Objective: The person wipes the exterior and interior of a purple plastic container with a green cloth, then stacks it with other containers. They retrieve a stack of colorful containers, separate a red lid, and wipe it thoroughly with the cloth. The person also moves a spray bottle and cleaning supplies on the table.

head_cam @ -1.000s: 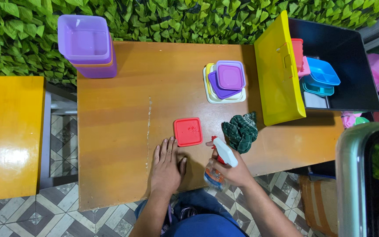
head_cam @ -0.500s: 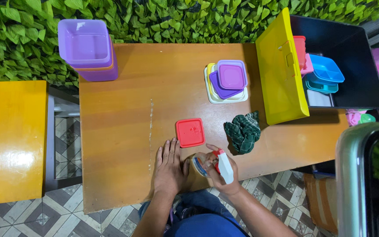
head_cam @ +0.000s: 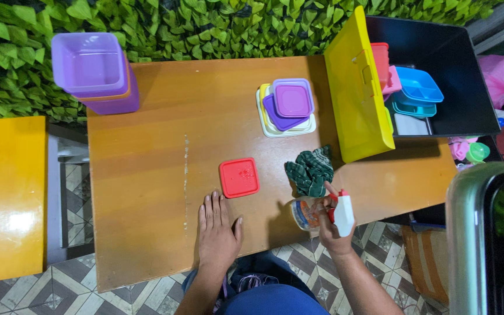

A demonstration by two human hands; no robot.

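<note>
2 hands: left (head_cam: pixel 217 233) flat, empty on glossy wood table (head_cam: pixel 147 175); right (head_cam: pixel 331 227) grips plastic spray bottle (head_cam: pixel 316 213).

bright even light, soft shadows, glare on the yellow table (head_cam: pixel 7 192), sharp focus.

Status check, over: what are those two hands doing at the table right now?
Left hand flat on the wooden table, empty. Right hand gripping a spray bottle by the green cloth. Red lid lies apart, nothing on it.
</note>
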